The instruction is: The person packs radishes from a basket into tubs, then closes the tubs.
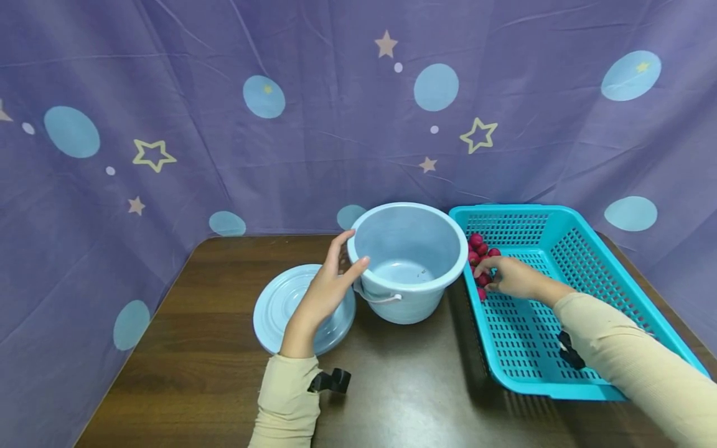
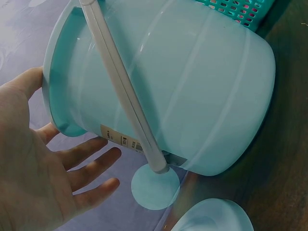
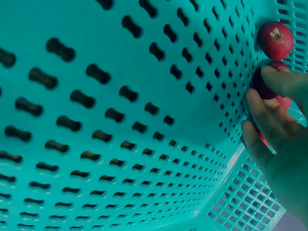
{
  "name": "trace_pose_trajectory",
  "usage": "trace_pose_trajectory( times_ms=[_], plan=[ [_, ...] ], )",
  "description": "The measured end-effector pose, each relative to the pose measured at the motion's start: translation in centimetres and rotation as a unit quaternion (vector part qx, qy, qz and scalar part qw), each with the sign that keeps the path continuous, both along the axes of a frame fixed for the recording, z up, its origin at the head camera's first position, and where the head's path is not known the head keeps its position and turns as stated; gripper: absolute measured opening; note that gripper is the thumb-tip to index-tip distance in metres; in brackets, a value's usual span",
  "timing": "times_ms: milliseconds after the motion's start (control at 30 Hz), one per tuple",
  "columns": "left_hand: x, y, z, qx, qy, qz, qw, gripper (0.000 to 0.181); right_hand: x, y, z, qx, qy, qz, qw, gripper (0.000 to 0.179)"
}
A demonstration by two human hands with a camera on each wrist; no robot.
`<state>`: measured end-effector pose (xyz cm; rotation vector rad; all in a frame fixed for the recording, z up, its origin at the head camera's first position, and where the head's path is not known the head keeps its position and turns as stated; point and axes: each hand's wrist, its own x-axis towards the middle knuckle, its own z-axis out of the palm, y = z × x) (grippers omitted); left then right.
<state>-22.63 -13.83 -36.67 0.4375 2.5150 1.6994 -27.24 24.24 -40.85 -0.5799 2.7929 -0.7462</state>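
Observation:
My left hand (image 1: 325,289) is at the left rim of a pale blue bucket (image 1: 406,305), its thumb and forefinger touching the rim and the other fingers spread loosely. Inside, the bucket shows only a few tiny dark specks at the bottom. Over in the turquoise basket (image 1: 532,389), my right hand (image 1: 515,278) pinches a dark red radish (image 3: 263,85) between thumb and curled fingers, partly hidden by them. Several more radishes (image 1: 476,240) lie along the basket's left wall. One radish (image 3: 276,40) beside the hand shows its pale cut top.
A round pale blue lid (image 1: 274,311) lies on the brown wooden table (image 1: 185,354), left of the bucket. The bucket's white handle (image 2: 125,86) hangs down its side. Behind the table hangs a purple curtain (image 1: 336,124) with stars and dots.

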Motion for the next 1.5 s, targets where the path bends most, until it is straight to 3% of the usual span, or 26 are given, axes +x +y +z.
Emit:
trace_pose_trajectory(
  times_ms=[200, 333, 767, 1233, 1367, 1500],
  plan=[
    [0.0, 0.1, 0.1, -0.001, 0.000, -0.001, 1.0000, 0.069, 0.1, 0.1, 0.3, 0.007, 0.002, 0.011, 0.9999, 0.027],
    [0.0, 0.1, 0.1, 0.000, 0.002, 0.001, 1.0000, 0.069, 0.5, 0.1, 1.6, -0.001, 0.000, 0.017, 0.9998, 0.028],
    [-0.2, -0.1, 0.0, 0.005, -0.004, -0.007, 1.0000, 0.069, 1.7, 0.5, 5.4, 0.023, 0.053, 0.010, 0.9983, 0.026],
    [-0.1, -0.1, 0.2, 0.004, -0.024, -0.006, 0.9997, 0.070, 3.0, 0.1, 7.8, 0.011, 0.088, -0.009, 0.9961, 0.029],
    [0.0, -0.1, 0.8, 0.004, -0.037, -0.011, 0.9992, 0.070, 3.6, -0.1, 8.7, -0.002, 0.102, -0.013, 0.9947, 0.032],
    [1.1, 0.1, 2.5, 0.000, -0.043, -0.012, 0.9990, 0.069, 4.2, -0.4, 9.4, -0.014, 0.122, -0.008, 0.9925, 0.035]
  ],
)
